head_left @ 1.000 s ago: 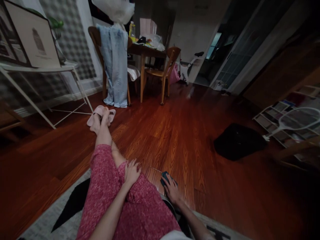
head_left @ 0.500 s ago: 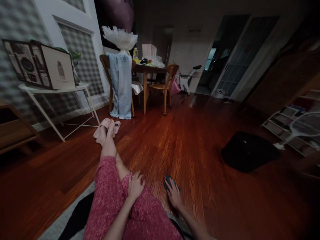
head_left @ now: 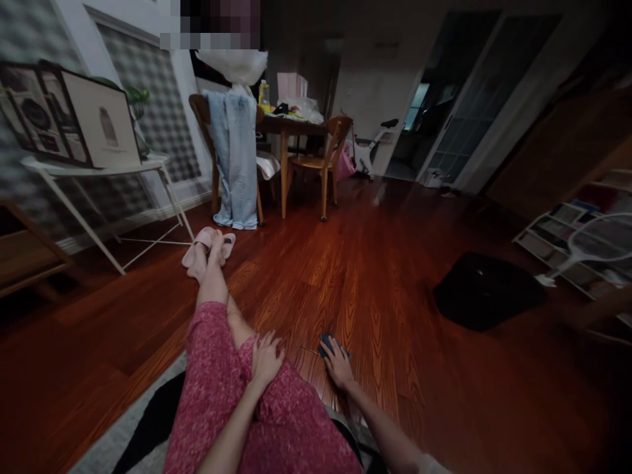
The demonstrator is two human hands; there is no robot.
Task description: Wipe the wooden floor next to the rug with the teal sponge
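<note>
I sit on the floor with my legs stretched out in pink patterned trousers [head_left: 222, 368]. My left hand [head_left: 266, 359] rests flat on my knee, fingers spread, holding nothing. My right hand [head_left: 337, 364] lies on the wooden floor with its fingers over a small dark teal object [head_left: 326, 343], pressing on it rather than lifting it. My bare feet reach pink slippers [head_left: 207, 241] further out.
A white side table [head_left: 99, 172] with framed pictures stands at the left. A wooden dining table [head_left: 291, 128] and chairs, one draped with jeans [head_left: 236, 158], stand at the back. A black mat [head_left: 486, 291] lies at right, near a racket [head_left: 592, 245] and low shelf. A grey rug [head_left: 113, 428] lies under me.
The view shifted slightly as my head moved. Both hands stay where they were: left on my knee, right over the dark teal object.
</note>
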